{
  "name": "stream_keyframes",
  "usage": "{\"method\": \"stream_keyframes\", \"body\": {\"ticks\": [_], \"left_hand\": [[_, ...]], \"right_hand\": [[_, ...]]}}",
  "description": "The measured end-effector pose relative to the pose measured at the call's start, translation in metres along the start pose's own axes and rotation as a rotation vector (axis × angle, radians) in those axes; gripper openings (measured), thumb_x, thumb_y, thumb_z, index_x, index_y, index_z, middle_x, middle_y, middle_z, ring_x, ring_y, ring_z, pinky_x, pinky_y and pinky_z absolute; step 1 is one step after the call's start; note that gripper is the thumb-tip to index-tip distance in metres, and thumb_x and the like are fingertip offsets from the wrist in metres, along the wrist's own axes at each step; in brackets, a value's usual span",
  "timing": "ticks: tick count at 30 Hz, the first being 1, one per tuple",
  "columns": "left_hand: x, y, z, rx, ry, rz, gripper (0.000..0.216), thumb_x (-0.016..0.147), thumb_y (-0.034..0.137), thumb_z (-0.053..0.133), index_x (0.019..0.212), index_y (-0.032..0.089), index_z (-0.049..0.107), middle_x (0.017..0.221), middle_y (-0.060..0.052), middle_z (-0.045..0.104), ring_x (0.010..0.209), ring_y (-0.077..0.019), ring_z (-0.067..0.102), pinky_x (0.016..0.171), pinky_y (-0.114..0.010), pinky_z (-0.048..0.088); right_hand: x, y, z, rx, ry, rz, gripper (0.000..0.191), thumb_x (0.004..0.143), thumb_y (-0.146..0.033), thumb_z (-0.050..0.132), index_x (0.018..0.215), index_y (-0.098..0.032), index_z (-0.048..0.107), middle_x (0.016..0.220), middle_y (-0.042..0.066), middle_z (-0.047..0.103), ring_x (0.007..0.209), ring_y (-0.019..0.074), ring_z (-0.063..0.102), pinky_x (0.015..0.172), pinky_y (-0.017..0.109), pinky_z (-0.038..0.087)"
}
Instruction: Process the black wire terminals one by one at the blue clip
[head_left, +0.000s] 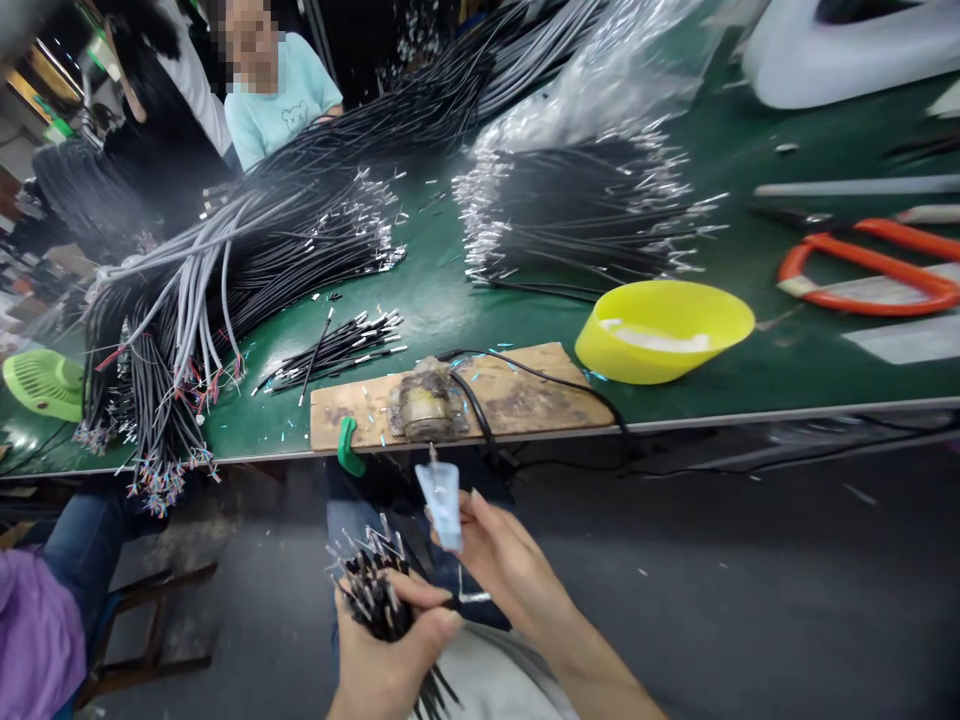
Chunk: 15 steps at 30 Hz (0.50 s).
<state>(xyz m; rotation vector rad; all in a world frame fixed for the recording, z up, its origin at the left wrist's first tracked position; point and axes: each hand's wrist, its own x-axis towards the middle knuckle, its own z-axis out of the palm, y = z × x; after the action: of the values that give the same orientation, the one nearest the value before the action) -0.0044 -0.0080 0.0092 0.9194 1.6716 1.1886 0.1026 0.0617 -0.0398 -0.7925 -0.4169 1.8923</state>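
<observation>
My left hand (390,640) is wrapped around a bundle of short black cables (375,590), their bare silvery ends pointing up and away. My right hand (510,560) is closed beside a pale blue, translucent plastic piece (442,505); its fingertips are partly behind that piece, so what they pinch is hidden. The blue piece hangs at the thin shaft of a small, grimy motor (427,405), which sits on a wooden board (540,385) at the table's front edge. A green clamp (347,445) grips the board's left part.
On the green table (435,300) lie a small cable pile (337,350), a wide stack of black cables (570,215) and long grey and black cable bundles (217,270). A yellow bowl (600,350) and orange-handled scissors (862,255) are rightward. Another person (281,100) sits across.
</observation>
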Motion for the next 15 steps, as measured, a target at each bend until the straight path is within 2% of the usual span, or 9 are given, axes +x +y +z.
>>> {"method": "stream_keyframes", "body": {"ticks": [4,6,8,9,10,12,15], "left_hand": [[-0.001,-0.01,-0.003,-0.015,-0.002,-0.088,0.017,0.058,0.028,0.074,0.072,0.018,0.075,0.062,-0.003,0.065,0.057,-0.017,0.057,0.06,-0.03,0.048],[-0.003,-0.018,-0.003,-0.027,-0.018,-0.137,0.012,0.058,0.026,0.074,0.066,0.017,0.074,0.065,-0.003,0.065,0.062,-0.0182,0.058,0.063,-0.03,0.048],[-0.006,-0.029,0.0,-0.045,-0.033,-0.196,0.012,0.055,0.025,0.076,0.06,0.016,0.07,0.064,-0.004,0.065,0.063,-0.0194,0.059,0.062,-0.03,0.048],[-0.009,-0.035,0.001,-0.057,-0.034,-0.227,0.015,0.054,0.026,0.076,0.062,0.016,0.068,0.063,-0.003,0.064,0.061,-0.0188,0.058,0.059,-0.03,0.047],[-0.012,-0.041,0.003,-0.072,-0.037,-0.254,0.02,0.052,0.026,0.078,0.066,0.016,0.067,0.063,-0.002,0.063,0.058,-0.0179,0.057,0.056,-0.03,0.046],[-0.018,-0.052,0.004,-0.11,-0.067,-0.289,0.032,0.048,0.028,0.08,0.074,0.017,0.065,0.064,-0.001,0.062,0.057,-0.0174,0.056,0.055,-0.03,0.045],[-0.024,-0.062,0.002,-0.168,-0.136,-0.324,0.041,0.046,0.043,0.081,0.071,0.017,0.061,0.054,0.001,0.056,0.048,-0.0153,0.051,0.049,-0.029,0.042]], "right_hand": [[-0.023,-0.006,-0.01,-0.418,0.042,-0.225,0.032,0.073,-0.048,0.065,0.062,-0.018,0.063,0.054,0.0,0.054,0.052,0.0145,0.048,0.051,0.026,0.04],[-0.033,-0.011,-0.01,-0.655,0.041,-0.394,0.023,0.077,-0.04,0.063,0.065,-0.02,0.063,0.059,0.002,0.057,0.058,0.0172,0.05,0.056,0.029,0.042],[-0.04,-0.012,-0.007,-0.877,-0.058,-0.529,0.011,0.075,-0.031,0.065,0.07,-0.022,0.066,0.068,0.004,0.062,0.067,0.0207,0.054,0.064,0.032,0.044],[-0.042,-0.011,-0.005,-0.968,-0.131,-0.558,0.005,0.073,-0.027,0.066,0.071,-0.022,0.067,0.073,0.005,0.064,0.072,0.0219,0.055,0.068,0.034,0.045],[-0.043,-0.009,-0.004,-1.038,-0.204,-0.552,0.001,0.072,-0.023,0.066,0.071,-0.023,0.067,0.077,0.005,0.065,0.075,0.0227,0.056,0.071,0.035,0.045],[-0.044,-0.003,-0.002,-1.108,-0.288,-0.489,0.006,0.074,-0.018,0.064,0.069,-0.022,0.065,0.08,0.006,0.065,0.078,0.0226,0.057,0.072,0.036,0.046],[-0.044,0.005,-0.003,-1.115,-0.289,-0.427,0.013,0.076,-0.017,0.06,0.064,-0.021,0.059,0.074,0.005,0.062,0.073,0.0213,0.057,0.069,0.035,0.047]]}}
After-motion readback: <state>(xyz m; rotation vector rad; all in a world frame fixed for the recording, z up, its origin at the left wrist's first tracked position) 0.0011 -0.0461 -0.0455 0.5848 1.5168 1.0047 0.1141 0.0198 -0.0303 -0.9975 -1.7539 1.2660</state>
